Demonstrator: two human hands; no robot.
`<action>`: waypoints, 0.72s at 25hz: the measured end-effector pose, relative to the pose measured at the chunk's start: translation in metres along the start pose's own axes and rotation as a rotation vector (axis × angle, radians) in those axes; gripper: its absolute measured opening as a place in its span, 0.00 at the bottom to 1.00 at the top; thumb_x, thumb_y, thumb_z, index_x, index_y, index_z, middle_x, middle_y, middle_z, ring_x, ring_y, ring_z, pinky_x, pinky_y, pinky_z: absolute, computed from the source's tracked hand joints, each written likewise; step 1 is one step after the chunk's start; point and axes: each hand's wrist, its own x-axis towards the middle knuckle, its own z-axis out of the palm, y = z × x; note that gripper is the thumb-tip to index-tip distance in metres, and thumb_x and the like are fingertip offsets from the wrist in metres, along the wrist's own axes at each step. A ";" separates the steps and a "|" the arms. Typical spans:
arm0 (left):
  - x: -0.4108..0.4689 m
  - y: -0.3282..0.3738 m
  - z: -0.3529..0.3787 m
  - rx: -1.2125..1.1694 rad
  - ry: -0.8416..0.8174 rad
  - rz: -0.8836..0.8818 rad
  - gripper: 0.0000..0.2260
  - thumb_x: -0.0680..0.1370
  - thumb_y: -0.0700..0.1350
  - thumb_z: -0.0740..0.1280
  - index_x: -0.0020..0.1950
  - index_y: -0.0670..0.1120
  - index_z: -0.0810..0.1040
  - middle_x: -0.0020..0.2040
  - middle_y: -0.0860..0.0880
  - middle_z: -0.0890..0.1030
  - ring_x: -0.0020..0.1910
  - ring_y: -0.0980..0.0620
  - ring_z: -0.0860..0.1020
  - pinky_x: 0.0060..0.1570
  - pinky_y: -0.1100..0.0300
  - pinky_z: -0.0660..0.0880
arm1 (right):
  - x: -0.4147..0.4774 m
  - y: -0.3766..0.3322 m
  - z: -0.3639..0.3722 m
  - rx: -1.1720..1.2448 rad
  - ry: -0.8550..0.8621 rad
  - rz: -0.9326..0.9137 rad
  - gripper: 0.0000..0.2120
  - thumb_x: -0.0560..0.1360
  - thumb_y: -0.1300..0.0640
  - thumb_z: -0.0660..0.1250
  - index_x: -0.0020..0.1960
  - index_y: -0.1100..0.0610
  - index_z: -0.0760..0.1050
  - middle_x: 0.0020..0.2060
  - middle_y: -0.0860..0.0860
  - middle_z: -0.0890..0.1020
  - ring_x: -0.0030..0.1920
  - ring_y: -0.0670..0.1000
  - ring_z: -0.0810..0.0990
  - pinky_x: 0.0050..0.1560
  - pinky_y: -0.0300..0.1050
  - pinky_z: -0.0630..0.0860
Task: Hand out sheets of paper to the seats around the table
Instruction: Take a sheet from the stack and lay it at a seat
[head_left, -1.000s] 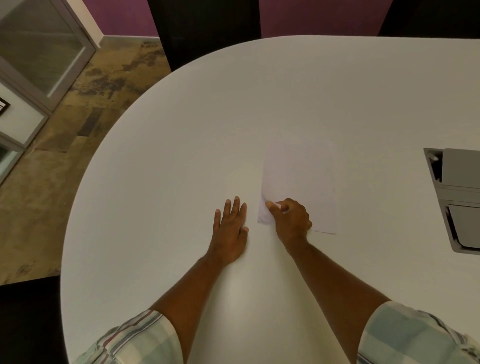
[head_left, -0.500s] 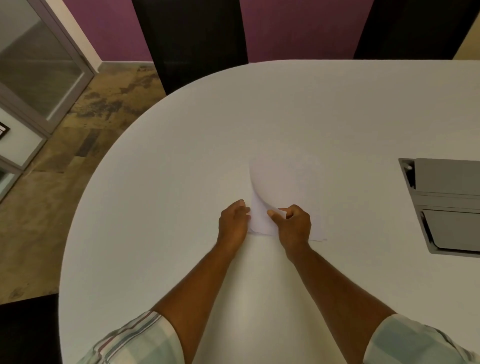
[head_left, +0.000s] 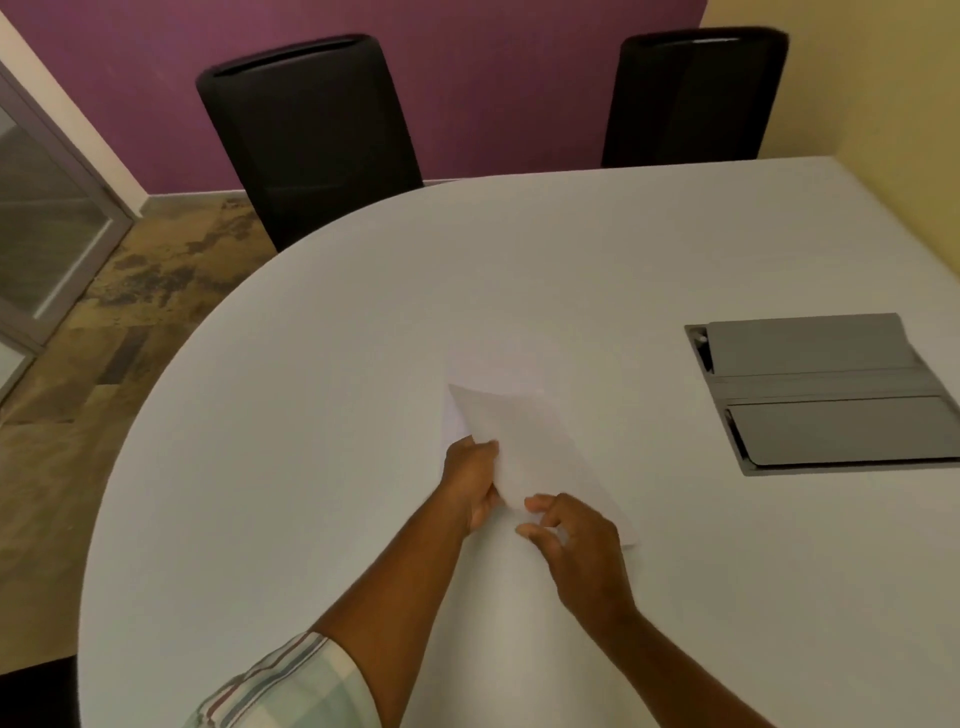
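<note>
A thin stack of white paper (head_left: 621, 527) lies on the white oval table (head_left: 337, 364) in front of me. Its top sheet (head_left: 524, 441) is lifted and tilted, with its far corner pointing away to the left. My left hand (head_left: 470, 483) grips this sheet at its left edge, fingers under it and thumb on top. My right hand (head_left: 576, 551) is at the sheet's near corner, which sits between its curled thumb and forefinger. Two black chairs stand at the far side: one on the left (head_left: 311, 130), one on the right (head_left: 696, 93).
A grey cable box with two lids (head_left: 826, 395) is set into the table top to the right of the paper. A yellow wall runs along the table's right end. A glass door (head_left: 47, 234) and patterned floor are on the left.
My left hand went from lying flat on the table to gripping the top sheet. The right hand peeled that sheet's corner up. The sheet now hangs above the stack, and my view tilted upward.
</note>
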 end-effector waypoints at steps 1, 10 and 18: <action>-0.010 -0.004 0.009 0.068 0.025 0.011 0.14 0.85 0.38 0.61 0.67 0.44 0.81 0.55 0.43 0.88 0.54 0.40 0.86 0.56 0.42 0.84 | -0.016 0.002 -0.009 0.024 -0.037 0.043 0.14 0.69 0.45 0.81 0.51 0.46 0.82 0.51 0.41 0.86 0.53 0.41 0.83 0.58 0.42 0.80; -0.090 -0.041 0.080 -0.002 -0.123 0.085 0.10 0.87 0.43 0.62 0.64 0.47 0.82 0.54 0.49 0.89 0.53 0.47 0.87 0.55 0.49 0.84 | -0.116 0.037 -0.114 0.211 0.583 0.482 0.33 0.65 0.37 0.78 0.64 0.52 0.76 0.61 0.49 0.80 0.60 0.53 0.80 0.56 0.43 0.75; -0.143 -0.098 0.162 0.033 -0.214 0.075 0.09 0.86 0.49 0.65 0.63 0.50 0.81 0.55 0.50 0.88 0.55 0.46 0.87 0.55 0.46 0.85 | -0.160 0.051 -0.167 0.935 0.593 0.651 0.14 0.78 0.54 0.73 0.62 0.58 0.80 0.54 0.54 0.88 0.53 0.56 0.87 0.56 0.56 0.82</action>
